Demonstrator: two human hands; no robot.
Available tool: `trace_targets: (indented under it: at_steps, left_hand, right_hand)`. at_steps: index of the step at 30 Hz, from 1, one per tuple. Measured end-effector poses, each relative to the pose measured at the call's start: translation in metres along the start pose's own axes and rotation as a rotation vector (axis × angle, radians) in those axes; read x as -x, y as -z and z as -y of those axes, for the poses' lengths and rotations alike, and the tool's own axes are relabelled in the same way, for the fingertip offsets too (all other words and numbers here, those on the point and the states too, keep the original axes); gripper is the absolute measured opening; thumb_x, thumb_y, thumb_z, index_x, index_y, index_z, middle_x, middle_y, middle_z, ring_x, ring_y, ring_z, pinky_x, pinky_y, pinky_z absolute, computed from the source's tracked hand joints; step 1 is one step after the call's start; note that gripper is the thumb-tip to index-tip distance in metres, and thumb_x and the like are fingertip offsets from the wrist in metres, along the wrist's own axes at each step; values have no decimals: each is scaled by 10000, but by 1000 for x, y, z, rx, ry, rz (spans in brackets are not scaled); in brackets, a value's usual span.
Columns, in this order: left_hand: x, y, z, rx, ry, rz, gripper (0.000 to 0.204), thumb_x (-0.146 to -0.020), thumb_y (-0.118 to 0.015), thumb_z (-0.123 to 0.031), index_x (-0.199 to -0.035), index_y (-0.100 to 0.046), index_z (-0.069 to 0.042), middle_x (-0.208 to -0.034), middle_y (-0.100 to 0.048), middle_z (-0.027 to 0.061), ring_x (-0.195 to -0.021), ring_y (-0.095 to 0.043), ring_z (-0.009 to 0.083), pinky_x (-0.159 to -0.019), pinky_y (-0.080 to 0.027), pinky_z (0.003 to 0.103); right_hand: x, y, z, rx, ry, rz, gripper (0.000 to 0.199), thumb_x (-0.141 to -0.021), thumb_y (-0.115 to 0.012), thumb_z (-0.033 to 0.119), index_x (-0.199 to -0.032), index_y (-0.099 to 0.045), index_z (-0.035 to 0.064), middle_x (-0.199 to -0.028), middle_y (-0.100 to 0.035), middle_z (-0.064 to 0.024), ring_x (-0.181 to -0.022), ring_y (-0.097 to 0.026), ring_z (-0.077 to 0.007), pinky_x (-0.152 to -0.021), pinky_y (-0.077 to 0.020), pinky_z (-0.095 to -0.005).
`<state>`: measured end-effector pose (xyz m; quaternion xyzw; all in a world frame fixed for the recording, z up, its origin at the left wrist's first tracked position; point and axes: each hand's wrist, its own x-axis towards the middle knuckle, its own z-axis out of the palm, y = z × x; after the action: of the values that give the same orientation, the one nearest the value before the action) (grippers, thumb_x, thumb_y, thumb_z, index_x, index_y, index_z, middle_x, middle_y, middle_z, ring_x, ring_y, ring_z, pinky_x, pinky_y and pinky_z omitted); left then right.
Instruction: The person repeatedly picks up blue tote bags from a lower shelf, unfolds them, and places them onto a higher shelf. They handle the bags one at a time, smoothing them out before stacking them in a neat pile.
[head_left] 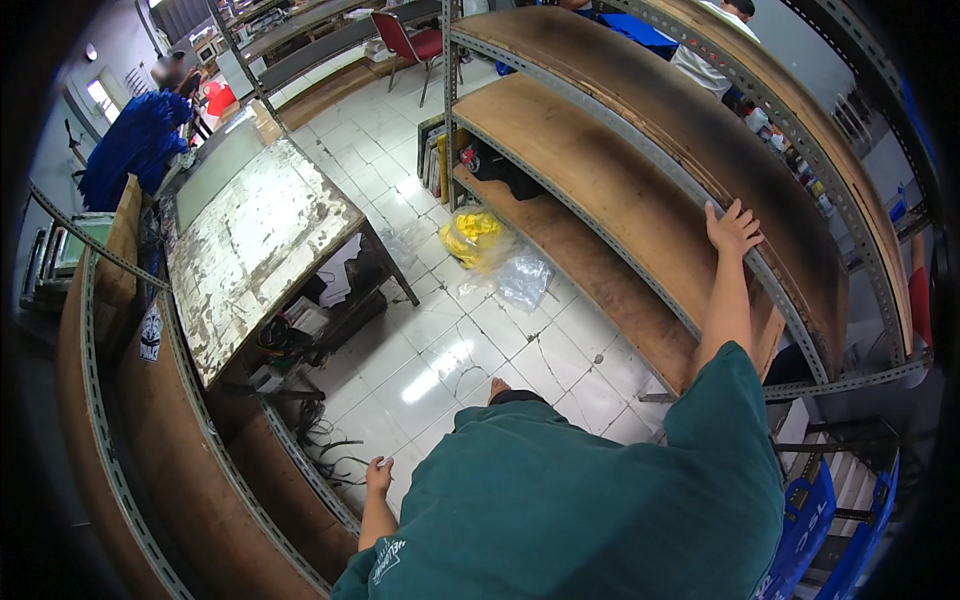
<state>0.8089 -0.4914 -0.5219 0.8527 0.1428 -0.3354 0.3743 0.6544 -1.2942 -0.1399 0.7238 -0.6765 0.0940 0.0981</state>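
Widely splayed, right grip (pixel 736 232) on shelf (pixel 650 90), left grip (pixel 379 476) half-curled

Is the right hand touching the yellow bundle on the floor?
No, the right hand rests spread on the shelf edge, while the yellow bundle lies on the tiled floor.

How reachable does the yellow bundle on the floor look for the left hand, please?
Probably not without stepping and bending: the yellow bundle lies on the floor, well beyond the left hand.
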Motion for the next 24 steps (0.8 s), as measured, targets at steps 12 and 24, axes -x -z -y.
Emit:
trace_targets:
  at_steps: [12,24]
  left_hand:
    - [22,-17,-27,-34,-26,65,503,-774,-670,-288,-1160,-528,2,-904,-631,154,-775,-584,196,-710,-470,316]
    - [34,-13,-35,-156,-26,77,532,-754,-672,-321,-1164,-538,-10,-973,-617,201,-907,-593,263,-803,-461,344]
  right_hand:
    - [3,0,3,88,26,-14,770,-822,-381,613,-1409,-192,152,-1441,-192,-200,-1330,-135,-403,-1039,-56,-588]
    - [12,14,5,71,-10,14,764,-830,-368,612,-1411,-195,147,-1445,-186,-196,-1335,-131,-389,-1049,-51,-571]
